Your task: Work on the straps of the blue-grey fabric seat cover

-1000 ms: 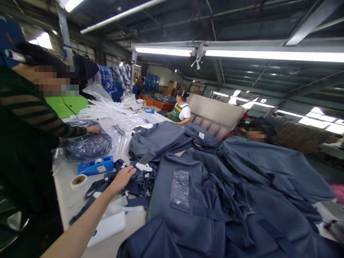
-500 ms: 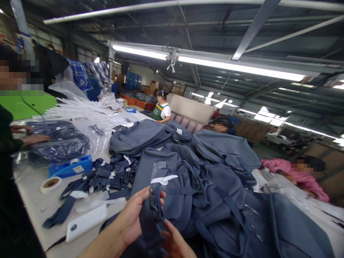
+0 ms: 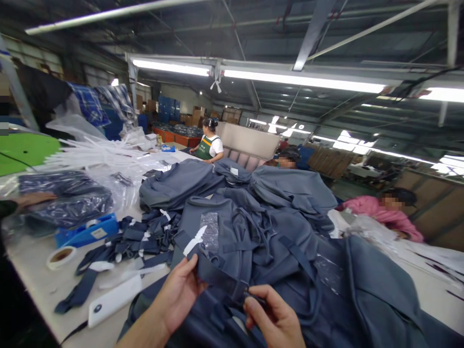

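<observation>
Strap (image 3: 220, 280): 1, pinched by fingers (image 3: 191, 264) of left hand (image 3: 181, 294), right hand (image 3: 277, 314); 1 loose tape roll (image 3: 61, 265).

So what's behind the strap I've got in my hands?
Beyond the strap between your left hand and right hand, a navy bag with a shiny plastic patch shows. Whatever the strap and hands cover can't be seen.

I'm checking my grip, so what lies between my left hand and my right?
A navy webbing strap runs from your left hand to your right hand, in the head view.
</observation>
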Motion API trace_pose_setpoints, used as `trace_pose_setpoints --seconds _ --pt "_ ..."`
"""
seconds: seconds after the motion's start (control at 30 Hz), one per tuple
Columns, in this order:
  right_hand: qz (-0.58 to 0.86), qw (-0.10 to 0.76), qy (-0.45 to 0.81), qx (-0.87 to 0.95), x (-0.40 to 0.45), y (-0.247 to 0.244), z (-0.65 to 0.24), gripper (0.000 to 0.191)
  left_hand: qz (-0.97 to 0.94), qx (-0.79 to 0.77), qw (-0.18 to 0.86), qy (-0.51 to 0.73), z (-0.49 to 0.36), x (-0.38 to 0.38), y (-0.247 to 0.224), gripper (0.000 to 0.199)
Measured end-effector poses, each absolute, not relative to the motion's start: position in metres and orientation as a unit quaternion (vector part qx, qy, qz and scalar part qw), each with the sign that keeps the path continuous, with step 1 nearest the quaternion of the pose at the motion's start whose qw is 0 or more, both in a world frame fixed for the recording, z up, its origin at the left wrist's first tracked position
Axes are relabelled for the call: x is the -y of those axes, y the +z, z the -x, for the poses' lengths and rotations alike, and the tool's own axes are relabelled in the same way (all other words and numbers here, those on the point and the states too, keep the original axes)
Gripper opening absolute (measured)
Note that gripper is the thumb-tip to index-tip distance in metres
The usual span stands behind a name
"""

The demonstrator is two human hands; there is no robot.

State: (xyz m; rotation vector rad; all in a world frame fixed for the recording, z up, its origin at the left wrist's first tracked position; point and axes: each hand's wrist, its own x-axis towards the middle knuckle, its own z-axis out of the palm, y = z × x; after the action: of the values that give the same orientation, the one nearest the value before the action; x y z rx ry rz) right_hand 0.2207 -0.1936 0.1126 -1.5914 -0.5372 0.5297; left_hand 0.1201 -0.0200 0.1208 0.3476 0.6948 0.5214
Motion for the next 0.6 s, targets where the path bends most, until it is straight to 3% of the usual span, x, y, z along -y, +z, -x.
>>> trace_pose_setpoints --seconds 0.13,0.23,0.33,0.4,0.47,0.5,0.6 --pt "0.696 0.657 0.187 0.222 0.198 0.119 -0.231 0.046 -0.259 -0.311 0.904 0.136 -0.114 0.020 0.100 0.012" --pt "0.682 0.646 0.206 0.274 0.198 0.120 -0.240 0.041 -0.536 -0.253 0.803 0.068 -0.101 0.018 0.094 0.036" --pt "0.682 0.625 0.238 0.297 0.188 0.129 -0.242 0.047 -0.775 -0.206 0.556 0.218 -0.089 0.020 0.104 0.030" --pt "0.681 0.601 0.274 0.315 0.176 0.136 -0.240 0.052 -0.807 -0.169 0.487 0.289 -0.086 0.022 0.116 0.032" --pt "0.664 0.584 0.312 0.348 0.162 0.140 -0.237 0.050 -0.806 -0.129 0.518 0.256 -0.089 0.022 0.126 0.048" --pt "0.651 0.580 0.327 0.364 0.156 0.141 -0.236 0.046 -0.791 -0.112 0.561 0.215 -0.091 0.020 0.129 0.046" --pt "0.617 0.550 0.363 0.431 0.139 0.147 -0.236 0.034 -0.657 -0.060 0.743 0.116 -0.093 0.007 0.133 0.019"
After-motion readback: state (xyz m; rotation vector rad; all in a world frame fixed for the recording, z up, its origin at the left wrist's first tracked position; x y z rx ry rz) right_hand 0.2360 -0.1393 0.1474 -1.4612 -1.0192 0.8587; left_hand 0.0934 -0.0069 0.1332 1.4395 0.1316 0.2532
